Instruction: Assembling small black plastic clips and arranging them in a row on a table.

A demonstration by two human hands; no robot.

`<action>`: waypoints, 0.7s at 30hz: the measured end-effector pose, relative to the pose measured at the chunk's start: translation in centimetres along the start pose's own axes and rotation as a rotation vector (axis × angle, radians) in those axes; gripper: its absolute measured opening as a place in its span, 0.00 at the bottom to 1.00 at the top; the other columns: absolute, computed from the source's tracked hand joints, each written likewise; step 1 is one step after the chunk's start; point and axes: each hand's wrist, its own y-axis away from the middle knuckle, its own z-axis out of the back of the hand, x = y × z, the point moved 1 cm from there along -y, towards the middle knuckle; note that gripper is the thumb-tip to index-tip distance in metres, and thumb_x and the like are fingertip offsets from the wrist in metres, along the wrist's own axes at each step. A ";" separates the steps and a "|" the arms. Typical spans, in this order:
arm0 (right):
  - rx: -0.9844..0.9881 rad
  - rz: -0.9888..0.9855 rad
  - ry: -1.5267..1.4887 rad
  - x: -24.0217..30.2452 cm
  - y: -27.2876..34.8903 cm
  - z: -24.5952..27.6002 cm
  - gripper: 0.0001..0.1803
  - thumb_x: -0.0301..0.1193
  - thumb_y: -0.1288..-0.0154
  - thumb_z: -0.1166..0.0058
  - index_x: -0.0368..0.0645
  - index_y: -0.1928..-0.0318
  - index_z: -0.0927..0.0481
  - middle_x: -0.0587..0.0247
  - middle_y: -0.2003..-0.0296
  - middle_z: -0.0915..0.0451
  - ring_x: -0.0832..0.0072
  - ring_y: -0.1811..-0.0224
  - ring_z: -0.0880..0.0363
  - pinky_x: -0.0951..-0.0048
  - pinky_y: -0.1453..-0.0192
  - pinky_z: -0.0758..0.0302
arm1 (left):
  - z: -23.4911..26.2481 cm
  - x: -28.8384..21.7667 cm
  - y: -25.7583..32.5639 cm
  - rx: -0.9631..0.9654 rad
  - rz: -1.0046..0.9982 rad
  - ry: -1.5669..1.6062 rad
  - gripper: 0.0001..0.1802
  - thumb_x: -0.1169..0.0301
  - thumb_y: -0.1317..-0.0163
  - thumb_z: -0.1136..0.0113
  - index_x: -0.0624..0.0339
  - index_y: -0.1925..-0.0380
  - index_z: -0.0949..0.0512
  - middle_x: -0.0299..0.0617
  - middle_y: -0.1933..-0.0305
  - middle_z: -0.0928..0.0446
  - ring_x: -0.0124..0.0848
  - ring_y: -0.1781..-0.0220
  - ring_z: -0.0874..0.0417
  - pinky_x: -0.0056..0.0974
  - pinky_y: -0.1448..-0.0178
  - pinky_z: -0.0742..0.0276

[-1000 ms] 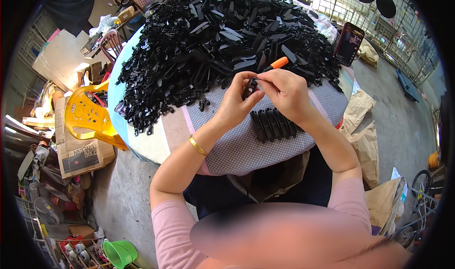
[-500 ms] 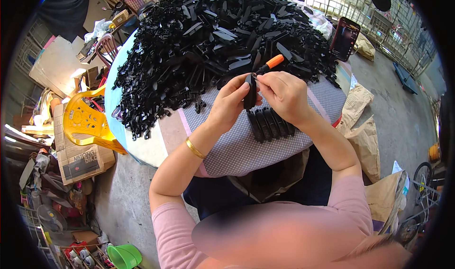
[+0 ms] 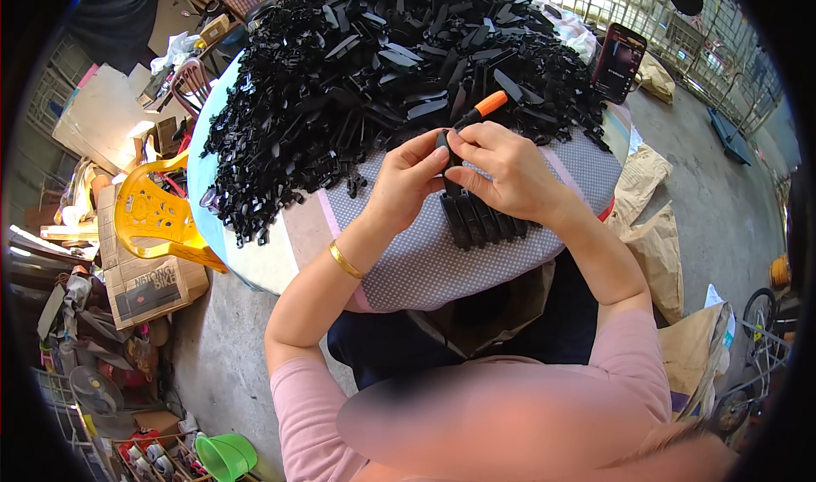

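My left hand [image 3: 408, 176] is closed around a long, narrow black plastic part [image 3: 450, 164], held upright above the near part of the table. The fingers of my right hand [image 3: 503, 169] pinch the same part near its top end, with the thumb lower along its side. Any smaller piece between my fingertips is hidden. Just beyond my hands lies a tool with an orange handle [image 3: 490, 103], its dark end among loose parts. Below my right hand, several similar black parts [image 3: 478, 223] lie side by side in a row.
A large heap of loose black plastic parts [image 3: 340, 74] covers the far and left tabletop. A phone [image 3: 619, 64] stands upright at the table's right edge. Left of the round table [image 3: 408, 282] is a yellow plastic chair [image 3: 153, 210]; brown paper sacks [image 3: 653, 252] stand to the right.
My right hand has shifted slightly, its fingers now closer around the black part's top and its thumb lower. My left hand keeps its hold. The part sits slightly further left in view.
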 end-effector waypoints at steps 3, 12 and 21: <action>0.006 0.009 -0.010 0.0 0.2 0.1 0.19 0.36 0.46 0.41 0.34 0.58 0.21 0.59 0.67 0.24 0.67 0.67 0.24 0.70 0.65 0.25 | -0.1 0.8 0.0 -0.001 -0.009 0.082 0.19 0.72 0.36 0.49 0.66 0.45 0.32 0.38 0.56 0.24 0.22 0.60 0.22 0.29 0.58 0.22; -0.217 -0.437 -0.250 0.5 2.6 3.7 0.20 0.24 0.49 0.42 0.37 0.52 0.23 0.59 0.71 0.23 0.77 0.75 0.24 0.79 0.72 0.28 | -0.3 -1.0 -0.9 -0.088 -0.528 -0.884 0.21 0.64 0.41 0.41 0.63 0.51 0.27 0.44 0.53 0.30 0.33 0.51 0.26 0.33 0.51 0.23; 0.253 -0.597 0.177 -1.0 7.8 6.8 0.16 0.30 0.50 0.41 0.41 0.58 0.21 0.54 0.68 0.22 0.59 0.67 0.22 0.64 0.64 0.25 | 4.9 -1.6 -2.3 -0.603 -0.184 -1.864 0.21 0.62 0.53 0.33 0.60 0.61 0.25 0.44 0.56 0.29 0.42 0.51 0.30 0.42 0.52 0.29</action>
